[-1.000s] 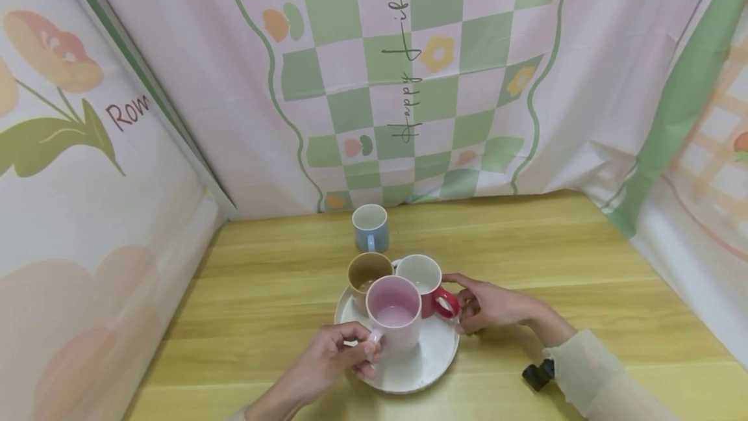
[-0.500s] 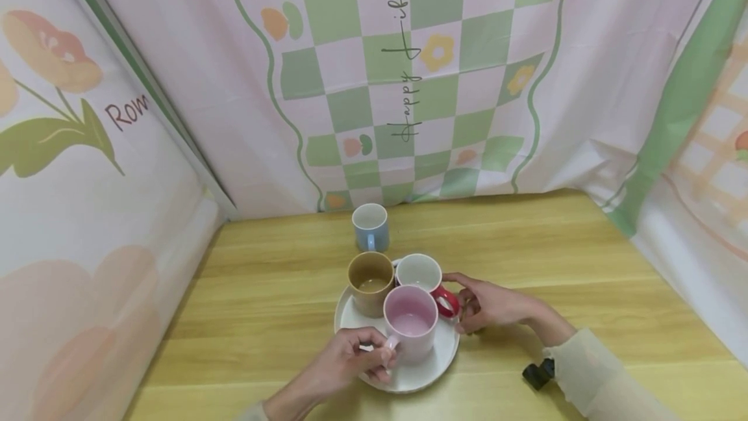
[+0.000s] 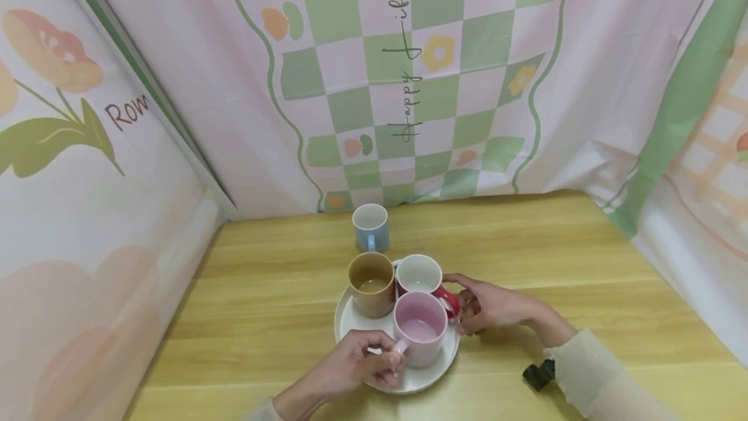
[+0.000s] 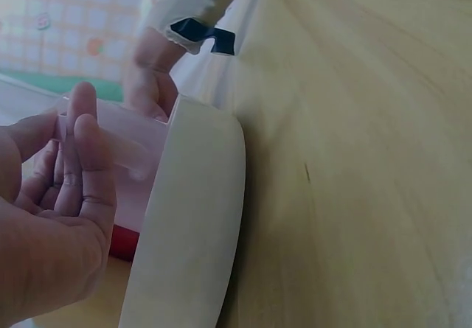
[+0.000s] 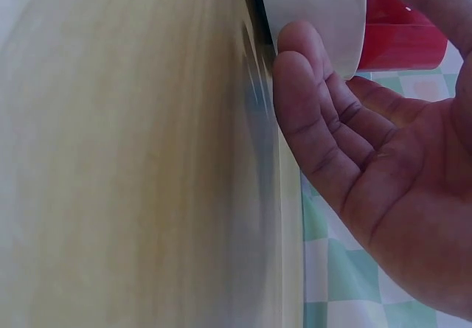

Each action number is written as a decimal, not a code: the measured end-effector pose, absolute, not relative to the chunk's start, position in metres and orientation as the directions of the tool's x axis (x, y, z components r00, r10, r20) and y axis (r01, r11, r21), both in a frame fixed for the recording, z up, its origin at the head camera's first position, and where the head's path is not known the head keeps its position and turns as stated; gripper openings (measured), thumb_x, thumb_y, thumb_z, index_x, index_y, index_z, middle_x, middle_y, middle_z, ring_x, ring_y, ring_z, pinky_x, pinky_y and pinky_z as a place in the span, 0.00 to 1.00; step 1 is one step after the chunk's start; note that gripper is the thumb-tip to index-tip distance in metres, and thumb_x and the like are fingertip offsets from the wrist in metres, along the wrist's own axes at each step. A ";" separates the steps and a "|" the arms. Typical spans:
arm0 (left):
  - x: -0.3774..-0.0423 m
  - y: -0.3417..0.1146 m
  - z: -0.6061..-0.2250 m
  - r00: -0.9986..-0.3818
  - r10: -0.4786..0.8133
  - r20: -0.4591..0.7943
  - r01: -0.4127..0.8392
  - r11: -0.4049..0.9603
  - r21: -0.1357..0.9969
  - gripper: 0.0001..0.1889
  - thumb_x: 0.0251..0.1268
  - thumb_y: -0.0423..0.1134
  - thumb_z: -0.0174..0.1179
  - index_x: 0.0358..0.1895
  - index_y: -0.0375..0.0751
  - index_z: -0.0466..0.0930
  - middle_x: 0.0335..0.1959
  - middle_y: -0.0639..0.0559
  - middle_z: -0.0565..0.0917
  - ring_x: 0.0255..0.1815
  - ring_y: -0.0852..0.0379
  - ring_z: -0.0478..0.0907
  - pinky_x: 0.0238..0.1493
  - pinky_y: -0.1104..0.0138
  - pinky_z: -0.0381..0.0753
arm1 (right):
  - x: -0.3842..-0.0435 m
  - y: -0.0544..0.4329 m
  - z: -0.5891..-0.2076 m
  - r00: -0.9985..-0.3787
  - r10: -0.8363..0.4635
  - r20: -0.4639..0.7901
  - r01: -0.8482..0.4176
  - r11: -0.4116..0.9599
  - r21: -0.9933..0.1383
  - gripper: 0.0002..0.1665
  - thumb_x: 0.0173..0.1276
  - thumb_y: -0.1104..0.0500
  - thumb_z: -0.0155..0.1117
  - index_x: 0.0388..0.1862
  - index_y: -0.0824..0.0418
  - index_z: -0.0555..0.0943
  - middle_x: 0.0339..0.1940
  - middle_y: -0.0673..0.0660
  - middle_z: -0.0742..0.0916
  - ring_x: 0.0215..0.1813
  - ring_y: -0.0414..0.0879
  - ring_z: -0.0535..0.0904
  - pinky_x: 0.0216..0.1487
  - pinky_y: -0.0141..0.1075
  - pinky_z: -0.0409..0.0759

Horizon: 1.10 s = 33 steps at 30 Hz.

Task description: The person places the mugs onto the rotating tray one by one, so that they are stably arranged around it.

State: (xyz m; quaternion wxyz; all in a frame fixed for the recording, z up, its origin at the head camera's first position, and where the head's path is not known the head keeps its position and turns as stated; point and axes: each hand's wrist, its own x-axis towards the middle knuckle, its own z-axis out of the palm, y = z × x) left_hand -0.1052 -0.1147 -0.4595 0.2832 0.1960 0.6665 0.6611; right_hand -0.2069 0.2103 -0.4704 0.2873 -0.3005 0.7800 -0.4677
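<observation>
My left hand (image 3: 353,364) pinches the handle of a pink mug (image 3: 419,333), which is upright over the front right of a round white plate (image 3: 349,327). Behind it on the plate stand a tan mug (image 3: 372,296) and a red mug (image 3: 419,274) with a white inside. At the plate's right edge is my right hand (image 3: 497,306), its fingers by the rim and beside the red mug's handle. The right wrist view has its loosely bent fingertips (image 5: 296,92) against the side of the plate (image 5: 317,11). In the left wrist view, thumb and fingers meet on the pink handle.
A light blue mug (image 3: 371,234) stands on the wooden table (image 3: 280,278) behind the plate. Printed cloth (image 3: 333,70) hangs along the back and both sides. A small black device (image 3: 538,374) is at the right sleeve.
The left hand has carried the pink mug right and toward the front, away from the tan mug and in front of the red one. The right hand has stayed in place.
</observation>
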 end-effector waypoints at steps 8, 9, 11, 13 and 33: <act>-0.105 -0.107 -0.463 -0.763 0.635 -0.117 -0.108 0.053 0.993 0.13 0.70 0.35 0.60 0.42 0.23 0.80 0.41 0.18 0.81 0.30 0.66 0.85 0.36 0.73 0.88 | -0.208 0.210 -0.470 -0.650 -0.741 -0.167 -0.195 0.375 -0.906 0.58 0.59 0.61 0.74 0.79 0.62 0.49 0.39 0.59 0.83 0.34 0.45 0.82 0.31 0.35 0.87; -0.105 -0.107 -0.463 -0.765 0.633 -0.118 -0.109 0.053 0.993 0.13 0.70 0.35 0.60 0.42 0.23 0.80 0.41 0.19 0.81 0.30 0.66 0.85 0.36 0.73 0.88 | -0.208 0.210 -0.470 -0.650 -0.741 -0.168 -0.191 0.373 -0.908 0.58 0.59 0.61 0.74 0.80 0.62 0.49 0.39 0.59 0.84 0.34 0.45 0.82 0.31 0.35 0.87; -0.104 -0.106 -0.464 -0.766 0.631 -0.120 -0.113 0.051 0.992 0.12 0.70 0.35 0.60 0.42 0.23 0.80 0.41 0.20 0.82 0.30 0.65 0.85 0.36 0.73 0.88 | -0.208 0.210 -0.471 -0.649 -0.742 -0.170 -0.184 0.370 -0.911 0.58 0.59 0.61 0.74 0.80 0.62 0.48 0.39 0.59 0.83 0.35 0.45 0.82 0.31 0.35 0.86; -0.104 -0.105 -0.464 -0.766 0.631 -0.119 -0.113 0.050 0.992 0.12 0.70 0.35 0.60 0.42 0.23 0.80 0.41 0.20 0.82 0.30 0.66 0.85 0.36 0.73 0.88 | -0.208 0.210 -0.471 -0.648 -0.742 -0.171 -0.180 0.367 -0.913 0.59 0.59 0.61 0.74 0.80 0.62 0.48 0.39 0.59 0.83 0.34 0.44 0.82 0.30 0.35 0.86; -0.106 -0.113 -0.456 -0.724 0.671 -0.161 -0.134 0.091 0.987 0.14 0.70 0.34 0.61 0.48 0.22 0.81 0.40 0.21 0.84 0.32 0.64 0.86 0.39 0.67 0.90 | -0.208 0.211 -0.471 -0.656 -0.736 -0.168 -0.207 0.389 -0.898 0.58 0.59 0.60 0.75 0.79 0.63 0.48 0.39 0.60 0.84 0.35 0.46 0.82 0.30 0.34 0.86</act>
